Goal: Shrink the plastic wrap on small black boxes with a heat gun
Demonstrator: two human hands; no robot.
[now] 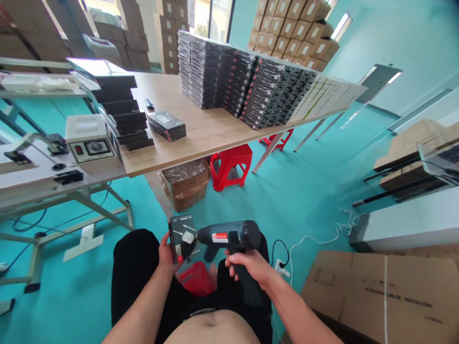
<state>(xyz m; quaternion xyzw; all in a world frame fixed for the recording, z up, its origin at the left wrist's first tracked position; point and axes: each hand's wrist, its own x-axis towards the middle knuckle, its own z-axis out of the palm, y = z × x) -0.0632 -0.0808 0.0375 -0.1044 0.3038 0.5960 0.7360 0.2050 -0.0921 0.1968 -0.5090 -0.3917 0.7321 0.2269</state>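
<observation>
My left hand [166, 254] grips a flat black product box [181, 229] by its left side and lower edge, above my lap. White shapes are printed on the box's face, and a red patch marks its lower corner. In my right hand [251, 265] is a dark heat gun [229, 234] with a red label, my fingers wrapped around its handle. Its nozzle points left, at the face of the box; whether the two touch I cannot tell.
Ahead, a wooden table [150, 165] bears stacks of wrapped black boxes [265, 91] and a small wrapped pile [167, 125]. A control unit [89, 141] stands left. Red stools [231, 165] and an open carton [186, 188] sit below. Large cartons [387, 291] and a white cable [315, 241] lie right.
</observation>
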